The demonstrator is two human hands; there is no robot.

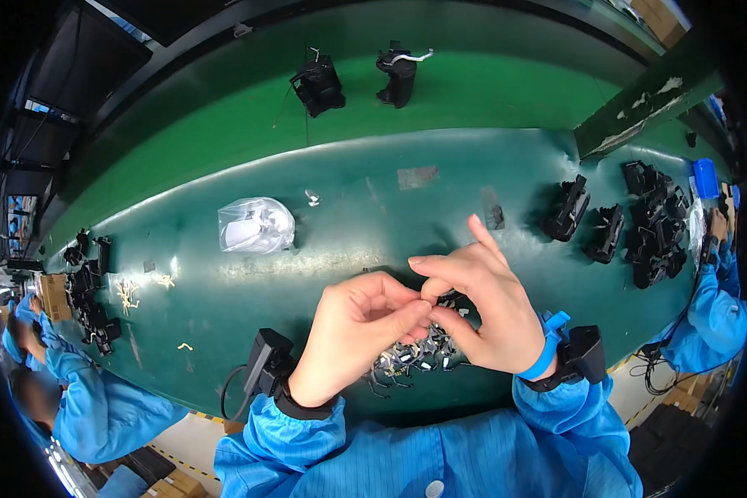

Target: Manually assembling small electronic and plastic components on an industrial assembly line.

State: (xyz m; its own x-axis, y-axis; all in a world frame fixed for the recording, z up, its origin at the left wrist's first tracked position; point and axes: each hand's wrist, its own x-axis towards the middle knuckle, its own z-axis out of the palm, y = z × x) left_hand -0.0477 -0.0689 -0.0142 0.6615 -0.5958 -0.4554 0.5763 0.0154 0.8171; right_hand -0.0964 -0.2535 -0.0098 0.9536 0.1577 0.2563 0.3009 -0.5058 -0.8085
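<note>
My left hand (361, 328) and my right hand (491, 311) meet over the bench, thumbs and index fingers pinched close together. Whatever lies between the fingertips is too small or hidden to name. On my right hand the little finger sticks out. Just beneath both hands is a pile of small black, white and yellowish parts with short leads (411, 358), partly covered by my fingers. A blue strap (546, 349) circles my right wrist, and black boxy devices sit at both wrists.
The green bench (349, 224) holds a clear plastic bag of white pieces (257, 226). Black moulded assemblies (656, 220) cluster at right, others (87, 290) at left. Two more (317, 85) stand at the back. Pale scraps (129, 296) lie left. People in blue sit at both ends.
</note>
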